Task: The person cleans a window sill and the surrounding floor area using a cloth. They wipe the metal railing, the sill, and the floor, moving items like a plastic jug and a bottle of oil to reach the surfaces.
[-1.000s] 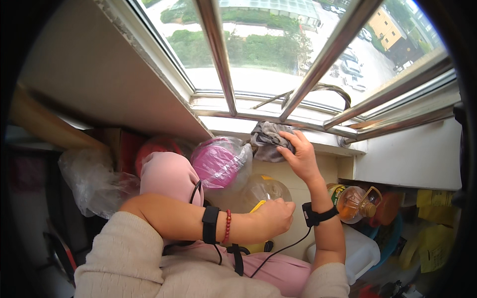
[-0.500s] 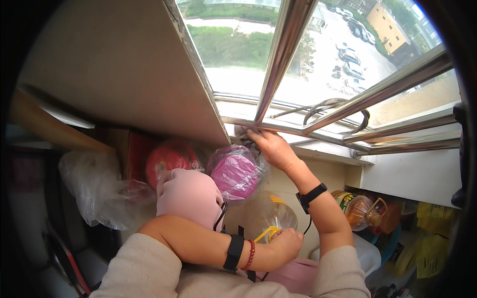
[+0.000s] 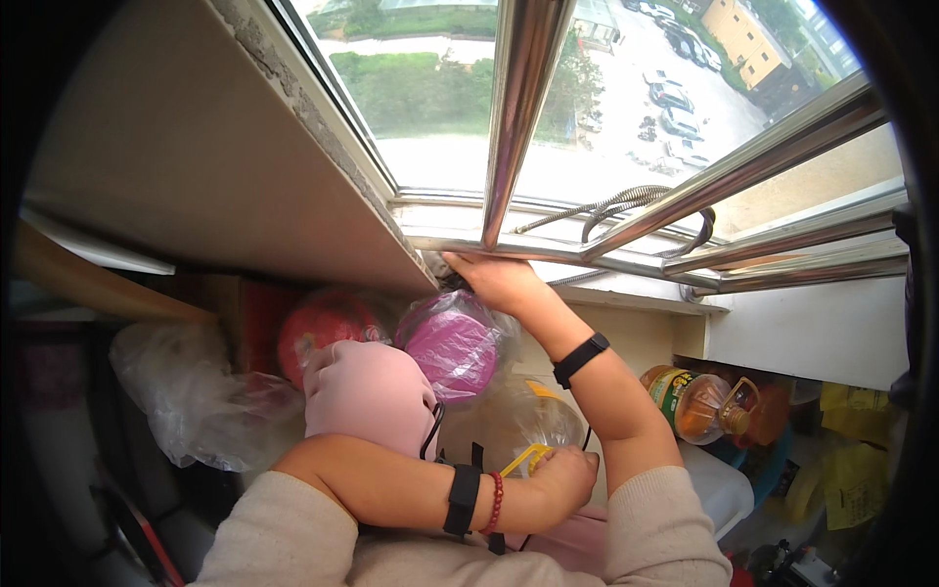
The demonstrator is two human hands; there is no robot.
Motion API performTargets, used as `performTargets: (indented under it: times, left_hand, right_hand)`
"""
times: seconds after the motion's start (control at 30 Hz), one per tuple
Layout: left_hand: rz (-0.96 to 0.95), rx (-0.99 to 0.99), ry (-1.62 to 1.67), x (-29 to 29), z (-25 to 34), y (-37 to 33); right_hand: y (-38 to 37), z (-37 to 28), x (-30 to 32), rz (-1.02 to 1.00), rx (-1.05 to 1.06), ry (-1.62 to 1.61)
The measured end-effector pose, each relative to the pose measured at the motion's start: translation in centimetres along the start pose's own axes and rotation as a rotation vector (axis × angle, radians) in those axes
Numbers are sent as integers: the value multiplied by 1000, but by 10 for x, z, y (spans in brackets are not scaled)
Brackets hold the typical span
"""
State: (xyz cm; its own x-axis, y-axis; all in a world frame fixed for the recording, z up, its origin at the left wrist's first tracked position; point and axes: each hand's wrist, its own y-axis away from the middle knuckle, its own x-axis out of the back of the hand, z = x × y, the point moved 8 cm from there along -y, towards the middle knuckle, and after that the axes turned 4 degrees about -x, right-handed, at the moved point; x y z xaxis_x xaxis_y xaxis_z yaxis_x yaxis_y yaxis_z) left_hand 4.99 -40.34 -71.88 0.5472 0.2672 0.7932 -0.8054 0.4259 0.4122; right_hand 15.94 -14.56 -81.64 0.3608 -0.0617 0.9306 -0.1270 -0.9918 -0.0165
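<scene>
My left hand [image 3: 569, 481], at the lower middle, is closed around the yellow handle [image 3: 529, 456] of a clear plastic jug [image 3: 548, 419]. Further up, my right hand [image 3: 497, 281] reaches to the corner where the windowsill [image 3: 450, 241] meets the slanted panel [image 3: 245, 147]. Its fingers bend down there over something dark and greyish that I cannot make out. Just below that hand sits a round purple item [image 3: 452, 350] wrapped in clear plastic. A pink rounded, cushion-like thing [image 3: 367, 389] lies beside my left forearm.
Metal bars [image 3: 523, 127] cross the window, and a coiled metal hose [image 3: 646, 201] lies on the sill behind them. A red item in plastic [image 3: 328, 328] and a crumpled clear bag [image 3: 201, 396] are at left. An oil bottle [image 3: 696, 401] and yellow packets [image 3: 853, 470] are at right.
My right hand has shifted left along the sill into the corner by the panel. The view has moved slightly right. My left hand keeps its hold on the jug's handle.
</scene>
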Motion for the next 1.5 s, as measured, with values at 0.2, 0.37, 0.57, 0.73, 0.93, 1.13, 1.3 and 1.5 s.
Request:
performTargets:
  times: [0.2, 0.37, 0.57, 0.73, 0.93, 1.13, 1.3, 1.5]
  left_hand:
    - [-4, -13, 17, -3, -2, -4]
    - [-90, -90, 24, -2, -1, -7]
    - [-155, -140, -29, 15, -1, 0]
    - [-190, -186, -84, 24, -3, 5]
    - [-155, -159, -30, 24, -5, 2]
    - [-177, -190, -114, 21, -4, 5]
    - [-113, -177, -87, 25, -6, 1]
    - [-114, -192, -119, 19, -5, 0]
  right_hand:
    - [37, 21, 31, 251, -30, 167]
    - [56, 37, 38, 297, -184, 209]
    - [78, 57, 49, 352, -308, 260]
    - [85, 73, 42, 168, -501, 316]
    - [96, 80, 46, -227, -652, 317]
    - [162, 84, 105, -392, -731, 92]
    - [169, 78, 138, 70, -611, -203]
    - [112, 49, 73, 264, -407, 170]
